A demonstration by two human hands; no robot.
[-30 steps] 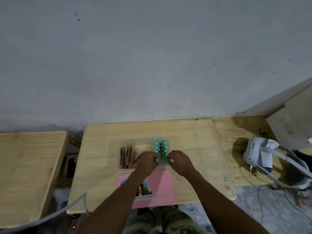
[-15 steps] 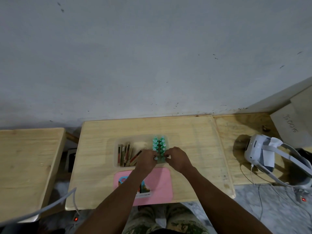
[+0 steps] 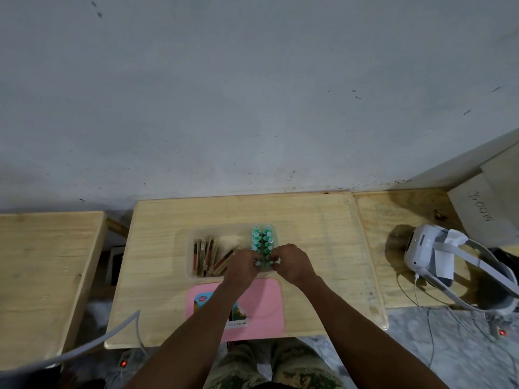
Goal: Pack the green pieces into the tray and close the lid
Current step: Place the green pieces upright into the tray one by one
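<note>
1. Head view: a clear tray sits in the middle of the table. The green pieces stand in two rows inside its right end.
2. The left hand and right hand meet at the near end of those rows. Each grip is closed, with fingers curled and pinching the nearest green pieces. Which single piece each one holds is too small to tell.
3. Brown and red sticks lie in the left part of the tray, beside the green rows.
4. The pink lid lies flat on the table just in front of the tray, toward the front edge. It is partly under the forearms and not yet on.
5. The step in hand looks like seating the nearest green pieces. Packing seems close to finished, with closing still to come.
6. The next move calls for pressing those pieces level with the rows and letting go. The lid must then be taken by its edges and squared over the tray's rim. A piece standing proud would probably stop it closing.
</note>
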